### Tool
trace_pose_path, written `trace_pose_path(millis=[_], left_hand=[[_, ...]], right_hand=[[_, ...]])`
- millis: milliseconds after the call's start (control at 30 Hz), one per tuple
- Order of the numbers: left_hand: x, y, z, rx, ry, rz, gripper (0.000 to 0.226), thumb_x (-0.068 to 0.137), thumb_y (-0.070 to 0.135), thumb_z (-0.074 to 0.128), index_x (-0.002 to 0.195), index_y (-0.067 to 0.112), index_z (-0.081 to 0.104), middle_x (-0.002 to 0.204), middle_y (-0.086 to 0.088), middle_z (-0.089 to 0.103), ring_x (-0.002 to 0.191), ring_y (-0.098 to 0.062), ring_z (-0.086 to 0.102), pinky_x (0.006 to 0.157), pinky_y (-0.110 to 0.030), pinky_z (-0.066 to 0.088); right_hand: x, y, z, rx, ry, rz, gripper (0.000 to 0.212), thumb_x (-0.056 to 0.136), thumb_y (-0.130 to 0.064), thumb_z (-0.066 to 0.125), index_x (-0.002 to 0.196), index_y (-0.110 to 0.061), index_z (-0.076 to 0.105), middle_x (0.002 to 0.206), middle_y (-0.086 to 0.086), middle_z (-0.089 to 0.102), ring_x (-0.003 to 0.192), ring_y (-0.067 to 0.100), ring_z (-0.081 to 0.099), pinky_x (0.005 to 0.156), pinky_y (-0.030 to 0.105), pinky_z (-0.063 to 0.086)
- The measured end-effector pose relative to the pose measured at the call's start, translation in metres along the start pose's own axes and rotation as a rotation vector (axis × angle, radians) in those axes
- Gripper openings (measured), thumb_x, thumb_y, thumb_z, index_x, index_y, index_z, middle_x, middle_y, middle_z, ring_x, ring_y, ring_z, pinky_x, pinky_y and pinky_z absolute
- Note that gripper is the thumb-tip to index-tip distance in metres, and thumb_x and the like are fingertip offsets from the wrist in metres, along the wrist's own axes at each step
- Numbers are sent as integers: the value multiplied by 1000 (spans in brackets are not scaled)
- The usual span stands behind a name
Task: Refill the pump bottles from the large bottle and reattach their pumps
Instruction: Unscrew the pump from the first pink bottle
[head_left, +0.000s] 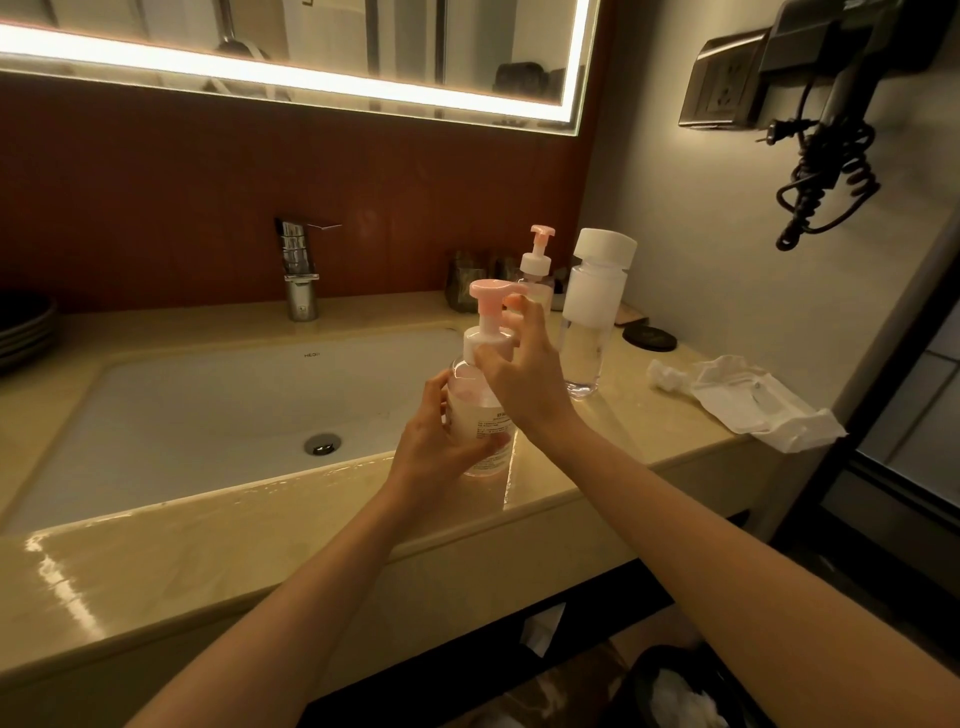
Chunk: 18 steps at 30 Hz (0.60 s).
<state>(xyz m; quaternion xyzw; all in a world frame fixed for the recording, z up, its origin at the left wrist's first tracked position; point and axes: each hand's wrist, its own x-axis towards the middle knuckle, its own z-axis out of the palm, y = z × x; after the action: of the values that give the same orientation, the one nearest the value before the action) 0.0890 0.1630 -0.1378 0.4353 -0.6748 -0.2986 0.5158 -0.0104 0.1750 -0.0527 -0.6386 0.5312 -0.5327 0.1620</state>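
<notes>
the left hand (441, 441) wraps the clear pump bottle (480, 415) upright on the wet counter (260, 545) by the sink (208, 405), while the right hand (519, 369) pinches its white collar. behind stand a second pump bottle (535, 275) and the capped large bottle (592, 312), nearly empty.

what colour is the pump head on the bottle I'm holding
Pink, on a white collar: the pump head shows best in the head view.
</notes>
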Motion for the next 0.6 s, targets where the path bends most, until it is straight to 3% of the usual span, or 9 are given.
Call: trace_pose_path(millis=[133, 300, 433, 600], left_hand=[[0, -1, 0, -14, -5, -6, 78, 69, 23, 78, 131, 20, 32, 113, 8, 48, 98, -13, 55, 70, -13, 48], [0, 1, 0, -1, -1, -8, 78, 70, 21, 77, 132, 18, 31, 112, 7, 48, 98, -13, 53, 71, -15, 48], [-1, 1, 0, -3, 2, -5, 78, 70, 21, 77, 133, 19, 30, 112, 4, 49, 98, -14, 54, 74, -22, 52], [0, -1, 0, -1, 1, 9, 77, 69, 24, 77, 131, 19, 32, 123, -2, 52, 98, -12, 55, 71, -15, 50]], right_hand=[[3, 2, 3, -121, 85, -24, 60, 77, -35, 71, 124, -10, 41, 125, 10, 47, 112, 22, 49, 93, 32, 49], [2, 3, 2, -51, 51, 7, 51, 79, -19, 69, 119, -9, 39, 120, 9, 50, 102, 15, 48, 80, 17, 41], [1, 1, 3, 9, -6, 16, 54, 84, -17, 63, 129, -12, 35, 131, 8, 48, 112, 21, 51, 87, 25, 44], [6, 2, 4, -225, 52, -41, 67, 76, -37, 71, 127, -11, 38, 130, 10, 41, 118, 21, 41, 94, 24, 39]])
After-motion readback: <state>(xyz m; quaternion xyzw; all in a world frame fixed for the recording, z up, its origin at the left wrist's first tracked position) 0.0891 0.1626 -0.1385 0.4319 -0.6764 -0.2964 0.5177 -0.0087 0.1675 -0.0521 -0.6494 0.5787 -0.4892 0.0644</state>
